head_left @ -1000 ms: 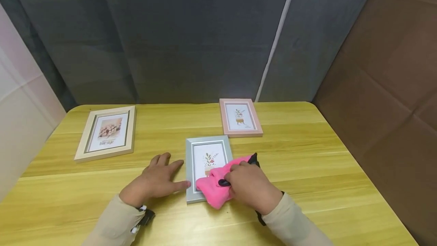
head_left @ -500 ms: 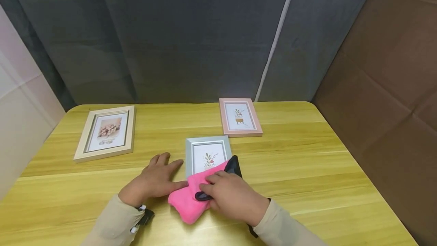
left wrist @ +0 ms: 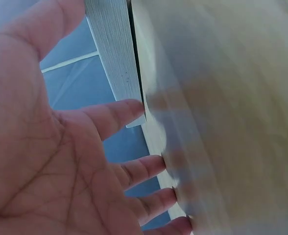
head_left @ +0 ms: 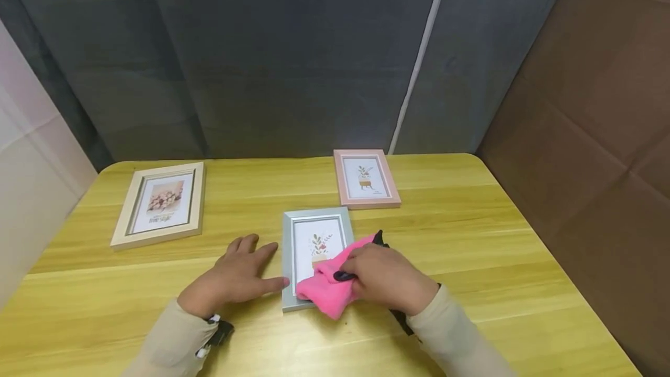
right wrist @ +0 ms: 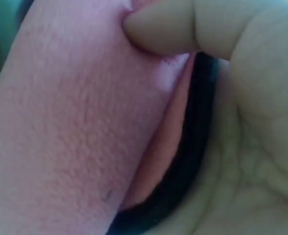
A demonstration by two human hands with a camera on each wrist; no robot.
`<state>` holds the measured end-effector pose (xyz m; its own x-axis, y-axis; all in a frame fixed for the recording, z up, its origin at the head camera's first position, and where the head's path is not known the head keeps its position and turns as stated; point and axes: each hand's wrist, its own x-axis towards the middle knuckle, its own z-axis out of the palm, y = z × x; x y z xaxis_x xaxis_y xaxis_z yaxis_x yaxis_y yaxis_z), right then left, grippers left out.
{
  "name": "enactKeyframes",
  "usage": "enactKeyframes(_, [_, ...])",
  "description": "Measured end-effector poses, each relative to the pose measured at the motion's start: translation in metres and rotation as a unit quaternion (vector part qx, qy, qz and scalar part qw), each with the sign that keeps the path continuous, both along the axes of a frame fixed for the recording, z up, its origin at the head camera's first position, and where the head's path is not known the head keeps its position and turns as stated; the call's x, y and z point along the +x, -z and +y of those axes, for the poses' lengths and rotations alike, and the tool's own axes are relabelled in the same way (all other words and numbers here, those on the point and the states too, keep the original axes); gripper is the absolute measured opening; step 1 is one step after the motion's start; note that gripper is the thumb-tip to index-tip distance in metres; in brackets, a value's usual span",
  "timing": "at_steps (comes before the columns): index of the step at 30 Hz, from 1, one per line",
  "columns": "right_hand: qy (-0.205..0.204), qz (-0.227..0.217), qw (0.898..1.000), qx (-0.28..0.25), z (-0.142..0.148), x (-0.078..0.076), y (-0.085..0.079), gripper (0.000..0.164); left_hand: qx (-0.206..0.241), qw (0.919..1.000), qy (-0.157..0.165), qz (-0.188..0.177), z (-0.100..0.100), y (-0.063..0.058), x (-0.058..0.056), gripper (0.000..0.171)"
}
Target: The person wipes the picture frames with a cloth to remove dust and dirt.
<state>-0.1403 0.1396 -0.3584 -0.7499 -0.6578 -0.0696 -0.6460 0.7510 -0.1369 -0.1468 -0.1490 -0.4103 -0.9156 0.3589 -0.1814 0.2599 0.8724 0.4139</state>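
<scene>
A grey-blue picture frame [head_left: 289, 249] with a plant print lies flat at the middle of the table. My left hand [head_left: 235, 275] is beside it with spread fingers, the thumb touching its left edge; in the left wrist view the fingertips rest on the wood and the frame's side [left wrist: 115, 54] shows close by. My right hand [head_left: 389, 278] grips a bunched pink cloth [head_left: 327, 291] with black trim, laid over the frame's lower right part. In the right wrist view the thumb presses into the folded pink cloth [right wrist: 75, 122], and its black edging runs along the palm.
A pink picture frame [head_left: 391, 182] lies behind and to the right, near the table's back edge. At the left lies a cream picture frame [head_left: 125, 214]. The wooden table [head_left: 471, 220] meets a dark grey curtain [head_left: 288, 63] at the back.
My right hand swept the cloth down and left across the lower part of the grey-blue frame, then back up to the right. The left hand has stayed in place.
</scene>
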Motion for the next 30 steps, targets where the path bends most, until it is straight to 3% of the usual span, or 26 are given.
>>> enactKeyframes(4, [0.091,0.001,0.995,-0.047,0.041,-0.025,-0.011,0.017,0.024,0.9996,0.012,-0.008,-0.006,0.000,0.001,0.095])
enactKeyframes(8, [0.221,0.044,0.972,-0.065,0.095,-0.049,-0.010,0.027,0.043,0.9982,0.027,-0.032,-0.013,-0.003,0.000,0.090])
enactKeyframes(12, [0.299,0.062,0.949,-0.073,0.144,-0.066,0.009,0.033,0.046,0.9973,0.024,-0.053,-0.018,-0.006,-0.001,0.088])
enactKeyframes(19, [0.321,-0.034,0.943,-0.080,0.178,-0.076,0.031,0.037,0.012,0.9986,-0.006,-0.052,-0.037,-0.015,0.000,0.091])
enactKeyframes(25, [0.327,-0.059,0.941,-0.070,0.176,-0.078,0.032,0.041,-0.031,0.9961,-0.044,-0.070,-0.077,-0.021,-0.002,0.097])
enactKeyframes(30, [0.325,-0.055,0.941,-0.069,0.175,-0.074,0.034,0.039,-0.076,0.9934,-0.036,-0.078,-0.116,-0.022,-0.003,0.100])
